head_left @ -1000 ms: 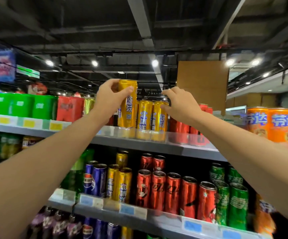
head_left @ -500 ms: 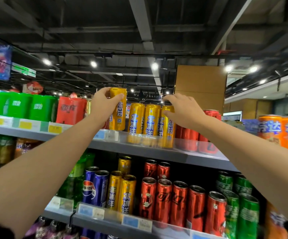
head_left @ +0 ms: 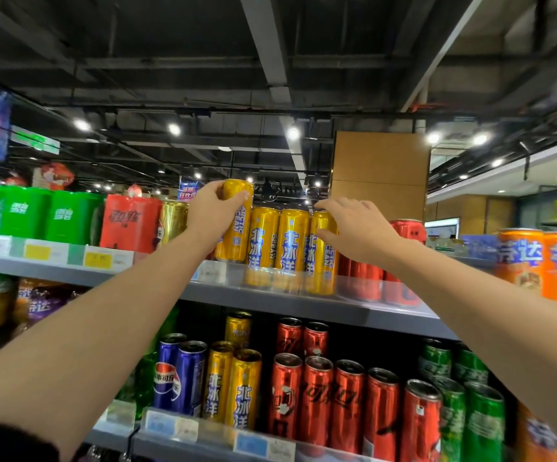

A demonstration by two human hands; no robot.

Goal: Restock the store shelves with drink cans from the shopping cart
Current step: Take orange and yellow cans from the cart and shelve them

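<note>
Dark ceiling beams and spot lamps hang over a store aisle with grey shelving. On the top shelf (head_left: 270, 300), the left hand (head_left: 210, 216) curls its fingers and thumb round the upper part of one yellow can (head_left: 235, 228), which stands upright or nearly so at the left end of a yellow row, its base at the shelf's front edge just above a price tag. Just beside it stand three more yellow cans (head_left: 280, 248), side by side and touching. The right hand (head_left: 358, 230) reaches to the rightmost of the three with fingers loosely spread, fingertips against its top and side; whether it truly grips the can I cannot tell. Right of that hand are red cans (head_left: 403, 235), at least two, partly hidden behind the wrist, then two orange cans (head_left: 544, 261) at the frame's edge. Left of the held can sit a gold can (head_left: 173, 220), one red multipack (head_left: 130, 221) and three green multipacks (head_left: 37, 213). On the lower shelf (head_left: 210, 451), the front row shows two blue cans (head_left: 178, 378), two yellow ones with a third behind, five red ones with two more behind, and about five green cans (head_left: 460, 395) at the right. Both bare forearms stretch up from the bottom corners.
</note>
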